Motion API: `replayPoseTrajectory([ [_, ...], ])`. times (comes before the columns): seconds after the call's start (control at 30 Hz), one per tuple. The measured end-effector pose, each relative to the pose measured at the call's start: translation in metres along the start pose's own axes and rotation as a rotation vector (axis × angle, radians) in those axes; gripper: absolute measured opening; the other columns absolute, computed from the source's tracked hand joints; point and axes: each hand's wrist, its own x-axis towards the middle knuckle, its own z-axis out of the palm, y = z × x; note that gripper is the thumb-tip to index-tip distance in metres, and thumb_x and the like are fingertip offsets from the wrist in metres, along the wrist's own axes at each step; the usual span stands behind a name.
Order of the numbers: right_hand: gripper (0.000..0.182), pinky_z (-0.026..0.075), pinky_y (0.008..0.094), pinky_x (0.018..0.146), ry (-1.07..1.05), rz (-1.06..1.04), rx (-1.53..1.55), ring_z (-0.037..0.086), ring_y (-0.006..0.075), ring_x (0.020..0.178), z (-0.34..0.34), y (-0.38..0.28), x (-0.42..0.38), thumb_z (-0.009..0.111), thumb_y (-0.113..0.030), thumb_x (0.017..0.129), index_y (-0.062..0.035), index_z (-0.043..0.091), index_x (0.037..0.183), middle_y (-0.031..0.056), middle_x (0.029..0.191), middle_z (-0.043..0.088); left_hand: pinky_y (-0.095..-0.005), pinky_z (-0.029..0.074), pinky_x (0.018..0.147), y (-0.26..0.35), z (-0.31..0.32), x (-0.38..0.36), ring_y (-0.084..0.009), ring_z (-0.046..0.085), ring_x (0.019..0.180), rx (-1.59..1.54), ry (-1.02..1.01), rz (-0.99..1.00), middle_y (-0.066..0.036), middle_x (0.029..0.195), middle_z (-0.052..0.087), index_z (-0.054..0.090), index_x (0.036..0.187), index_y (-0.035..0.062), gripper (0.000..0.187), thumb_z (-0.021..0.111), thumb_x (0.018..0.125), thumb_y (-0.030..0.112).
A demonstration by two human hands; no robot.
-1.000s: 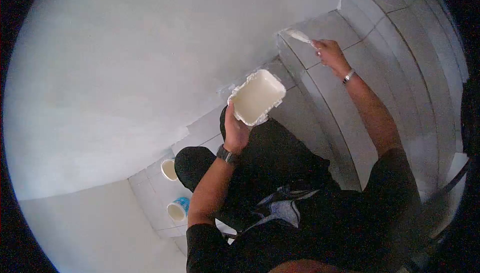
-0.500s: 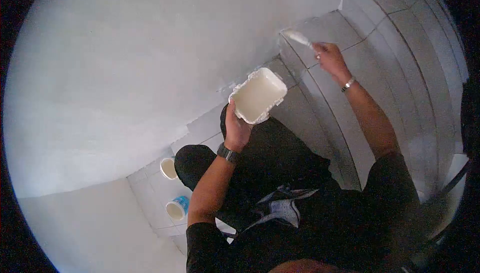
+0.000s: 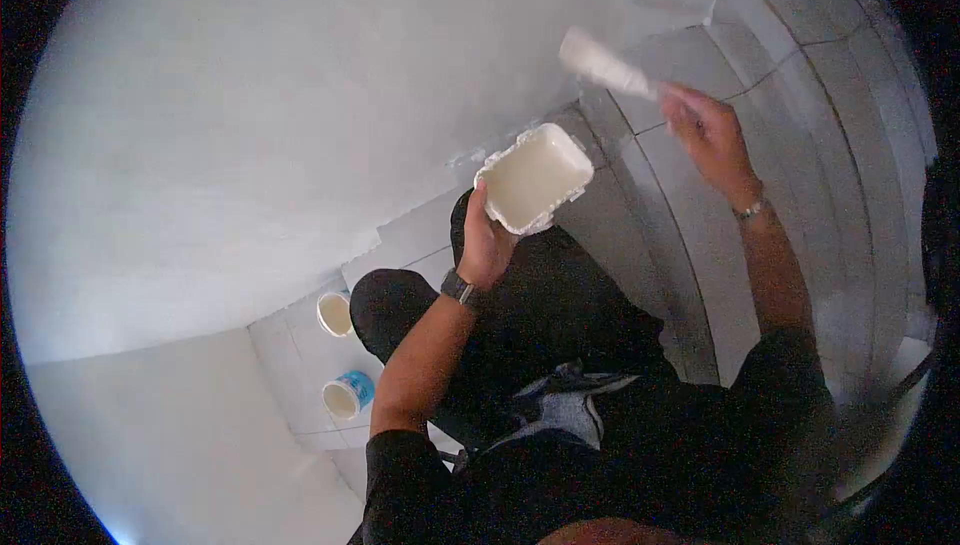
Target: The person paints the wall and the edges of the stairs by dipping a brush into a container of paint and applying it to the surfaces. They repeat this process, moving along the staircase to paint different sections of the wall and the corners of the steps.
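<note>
My left hand (image 3: 488, 247) grips the near left side of a white rectangular tub (image 3: 536, 177), which has thick, lumpy residue round its rim and pale paint-like content inside. On the right, my right hand (image 3: 708, 135) is closed round the handle of a white-coated brush (image 3: 605, 63), somewhat blurred. The brush head points up and left, in front of the pale wall near the top of the tiled steps; whether it touches the wall is unclear. A gap separates the brush from the tub.
The pale wall (image 3: 250, 145) fills the left and top. Tiled steps (image 3: 790, 165) curve down the right side. Below left, on the tiled floor (image 3: 280, 365), stand a white bucket (image 3: 334, 315) and a blue-and-white bucket (image 3: 348, 395), beside my bent knee.
My right hand has moved right with the brush, whose head has lifted off the corner by the steps. My left hand and the tub have shifted slightly right and up in view.
</note>
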Motion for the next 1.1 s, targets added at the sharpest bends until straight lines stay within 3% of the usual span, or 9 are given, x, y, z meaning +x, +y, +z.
replayPoseTrajectory([
  [0.03,0.026,0.044,0.0244,0.057,-0.009,-0.003,0.007,0.056,0.0116,0.069,0.001,-0.005,-0.005,0.06,-0.02,0.088,-0.0039,0.062,0.109,0.0002,0.077,0.058,-0.0487,0.049,0.088,0.0,-0.002,0.001,-0.0336,0.051,0.115,0.012,-0.01,0.012,-0.017,0.131,0.046,0.033,0.136,0.0047,0.062,0.028,0.094,0.05],
  [0.1,0.023,0.048,0.0305,0.063,-0.22,-0.688,-0.661,0.054,0.0172,0.068,0.004,-0.011,-0.01,0.058,-0.017,0.085,-0.0063,0.062,0.106,0.0051,0.077,0.056,-0.048,0.048,0.088,0.002,-0.003,0.0,-0.0336,0.051,0.115,0.021,-0.015,0.029,-0.017,0.13,0.047,0.034,0.135,0.0043,0.061,0.028,0.094,0.05],
  [0.17,0.029,0.048,0.0324,0.066,-0.28,-0.759,-0.694,0.054,0.0189,0.074,0.014,-0.014,-0.018,0.058,-0.016,0.081,-0.0077,0.061,0.109,0.0056,0.08,0.055,-0.0455,0.045,0.093,0.004,-0.003,0.0,-0.0275,0.048,0.119,0.076,-0.086,0.03,-0.015,0.132,0.045,0.033,0.135,0.0021,0.062,0.029,0.095,0.05],
  [0.3,0.037,0.047,0.0312,0.072,-0.344,-0.922,-0.796,0.054,0.0186,0.081,0.034,-0.016,-0.015,0.06,-0.011,0.076,-0.0104,0.06,0.113,0.0042,0.085,0.055,-0.0437,0.045,0.094,-0.006,-0.016,0.006,-0.0268,0.048,0.119,0.1,-0.071,0.066,-0.015,0.132,0.046,0.034,0.135,0.002,0.061,0.031,0.095,0.049],
  [0.53,0.043,0.046,0.0318,0.074,-0.371,-1.031,-0.864,0.053,0.0182,0.083,0.051,-0.013,-0.003,0.058,-0.011,0.076,-0.0103,0.058,0.119,0.0036,0.088,0.055,-0.0397,0.039,0.1,-0.014,-0.024,0.013,-0.0248,0.046,0.122,0.01,-0.05,0.038,-0.014,0.133,0.045,0.035,0.135,0.0026,0.059,0.035,0.095,0.046],
  [1.03,0.034,0.047,0.0342,0.07,-0.455,-0.883,-0.75,0.053,0.0191,0.079,0.037,-0.01,0.004,0.062,-0.011,0.076,-0.0101,0.062,0.109,0.0044,0.081,0.054,-0.0407,0.036,0.103,-0.013,-0.02,0.01,-0.0253,0.044,0.124,0.008,-0.069,0.04,-0.013,0.136,0.042,0.033,0.136,0.0026,0.06,0.034,0.096,0.046],
  [1.1,0.021,0.046,0.0319,0.063,-0.463,-0.609,-0.59,0.054,0.0148,0.068,0.032,-0.005,0.005,0.063,-0.015,0.081,-0.0073,0.065,0.101,0.0047,0.077,0.057,-0.0406,0.036,0.102,-0.013,-0.019,0.009,-0.0253,0.044,0.124,0.01,-0.082,0.048,-0.013,0.136,0.042,0.034,0.136,0.0024,0.06,0.034,0.096,0.046],
])
